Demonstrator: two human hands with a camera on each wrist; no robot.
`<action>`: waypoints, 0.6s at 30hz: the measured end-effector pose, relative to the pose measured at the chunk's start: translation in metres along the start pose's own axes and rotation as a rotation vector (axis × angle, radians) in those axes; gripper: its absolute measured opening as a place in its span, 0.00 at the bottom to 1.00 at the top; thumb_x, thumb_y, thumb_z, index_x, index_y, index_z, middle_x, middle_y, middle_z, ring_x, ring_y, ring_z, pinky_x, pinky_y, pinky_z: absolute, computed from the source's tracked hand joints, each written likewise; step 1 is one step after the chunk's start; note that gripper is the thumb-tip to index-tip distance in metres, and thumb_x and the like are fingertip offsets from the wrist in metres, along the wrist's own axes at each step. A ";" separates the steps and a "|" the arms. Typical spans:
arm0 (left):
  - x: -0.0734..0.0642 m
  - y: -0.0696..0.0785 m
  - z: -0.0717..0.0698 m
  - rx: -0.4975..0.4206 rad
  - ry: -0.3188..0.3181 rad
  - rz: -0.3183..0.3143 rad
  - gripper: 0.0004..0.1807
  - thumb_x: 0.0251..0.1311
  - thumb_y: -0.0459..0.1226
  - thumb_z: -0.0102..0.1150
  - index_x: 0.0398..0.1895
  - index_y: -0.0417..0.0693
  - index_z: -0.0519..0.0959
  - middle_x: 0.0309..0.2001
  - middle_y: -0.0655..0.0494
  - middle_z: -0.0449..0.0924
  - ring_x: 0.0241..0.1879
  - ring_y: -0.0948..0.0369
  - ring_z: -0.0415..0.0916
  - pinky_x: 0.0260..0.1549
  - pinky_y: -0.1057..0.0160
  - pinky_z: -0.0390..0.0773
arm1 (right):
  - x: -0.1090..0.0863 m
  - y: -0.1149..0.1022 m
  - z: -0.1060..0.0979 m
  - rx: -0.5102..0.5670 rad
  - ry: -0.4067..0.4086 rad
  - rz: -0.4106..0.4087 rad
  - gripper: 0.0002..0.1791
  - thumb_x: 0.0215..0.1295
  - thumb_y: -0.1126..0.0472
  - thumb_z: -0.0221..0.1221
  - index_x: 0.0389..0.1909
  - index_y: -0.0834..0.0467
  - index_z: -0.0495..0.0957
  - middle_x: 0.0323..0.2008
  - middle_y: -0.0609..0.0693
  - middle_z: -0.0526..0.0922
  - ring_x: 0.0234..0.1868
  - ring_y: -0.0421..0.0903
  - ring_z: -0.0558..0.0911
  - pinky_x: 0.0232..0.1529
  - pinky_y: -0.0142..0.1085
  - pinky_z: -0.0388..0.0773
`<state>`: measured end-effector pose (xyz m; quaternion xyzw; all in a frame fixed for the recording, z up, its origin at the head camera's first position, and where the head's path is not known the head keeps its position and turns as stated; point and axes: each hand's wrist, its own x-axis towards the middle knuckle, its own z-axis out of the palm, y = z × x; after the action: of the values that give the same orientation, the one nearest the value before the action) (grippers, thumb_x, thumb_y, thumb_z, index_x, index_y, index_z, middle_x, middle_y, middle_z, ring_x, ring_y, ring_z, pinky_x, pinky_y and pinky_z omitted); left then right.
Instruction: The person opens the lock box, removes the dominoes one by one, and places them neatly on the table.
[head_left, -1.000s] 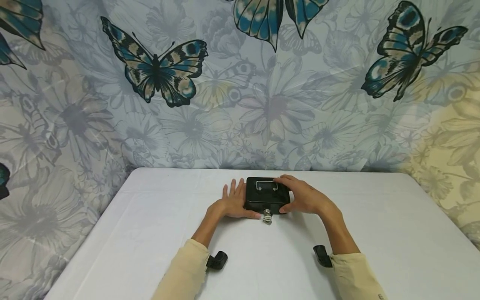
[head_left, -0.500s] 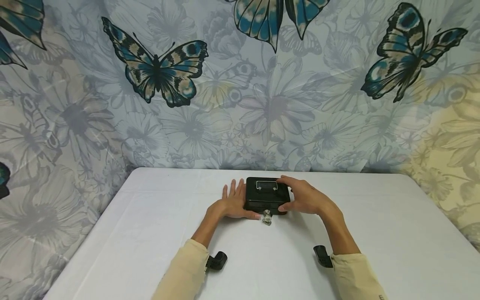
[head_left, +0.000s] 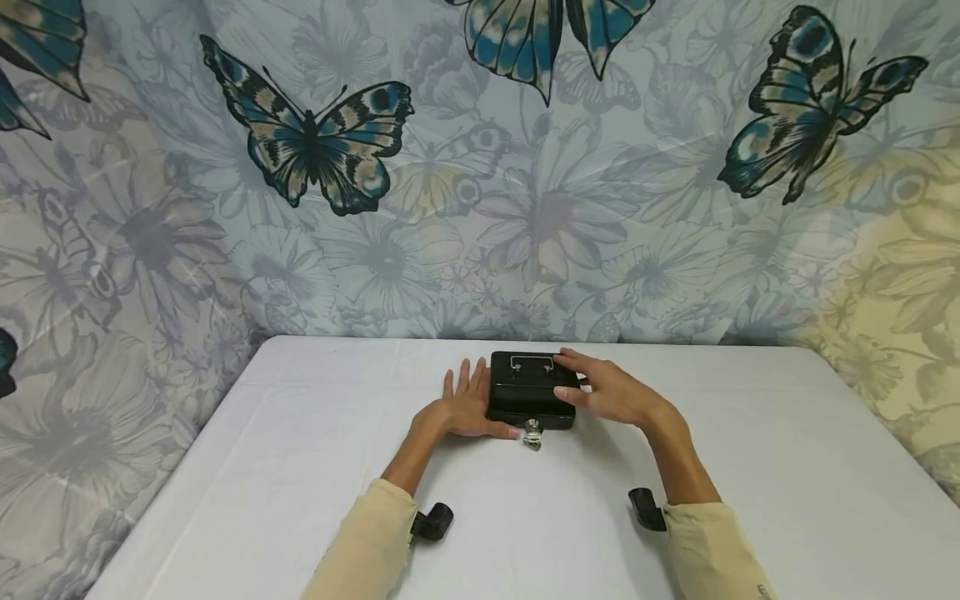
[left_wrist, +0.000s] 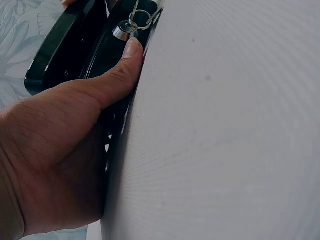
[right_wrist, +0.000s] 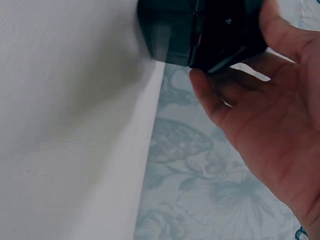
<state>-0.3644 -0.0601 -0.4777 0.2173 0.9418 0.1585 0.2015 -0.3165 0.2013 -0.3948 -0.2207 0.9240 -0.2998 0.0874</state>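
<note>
Pinching the tilted lid at 3 o'clock with right hand; touching box at 9 o'clock with left hand, spread. At 6 o'clock, lock with ring.

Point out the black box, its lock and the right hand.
Black box (head_left: 529, 382): head view, on the lid.
Lock (left_wrist: 120, 32): left wrist view, cylinder's side.
Right hand (right_wrist: 274, 118): right wrist view, palm.

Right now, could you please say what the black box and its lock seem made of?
Black box: probably metal with glossy paint, judging by its sharp highlights, though plastic is possible. Lock: likely polished or plated metal, given its bright, silvery reflections.
</note>
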 end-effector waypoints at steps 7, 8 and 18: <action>0.006 -0.004 0.003 0.020 -0.017 -0.005 0.69 0.61 0.69 0.60 0.85 0.44 0.28 0.86 0.51 0.16 0.84 0.48 0.10 0.81 0.39 0.19 | 0.001 0.005 0.002 0.089 0.042 0.033 0.34 0.84 0.46 0.47 0.80 0.63 0.61 0.80 0.68 0.59 0.80 0.71 0.60 0.76 0.67 0.61; 0.006 -0.004 0.003 0.016 -0.014 -0.002 0.69 0.61 0.69 0.60 0.85 0.44 0.29 0.86 0.51 0.16 0.84 0.47 0.10 0.81 0.39 0.19 | 0.002 0.005 0.003 0.098 0.049 0.041 0.34 0.84 0.46 0.46 0.80 0.63 0.61 0.80 0.68 0.60 0.80 0.70 0.60 0.75 0.67 0.61; 0.003 -0.002 0.000 0.015 -0.029 -0.009 0.69 0.62 0.69 0.59 0.85 0.47 0.26 0.85 0.53 0.13 0.83 0.49 0.08 0.80 0.39 0.17 | 0.011 0.009 0.005 0.135 0.129 0.093 0.36 0.85 0.41 0.39 0.78 0.63 0.63 0.76 0.66 0.69 0.76 0.68 0.69 0.75 0.66 0.63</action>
<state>-0.3680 -0.0606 -0.4798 0.2167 0.9409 0.1474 0.2144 -0.3282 0.2000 -0.4042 -0.1516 0.9146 -0.3706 0.0563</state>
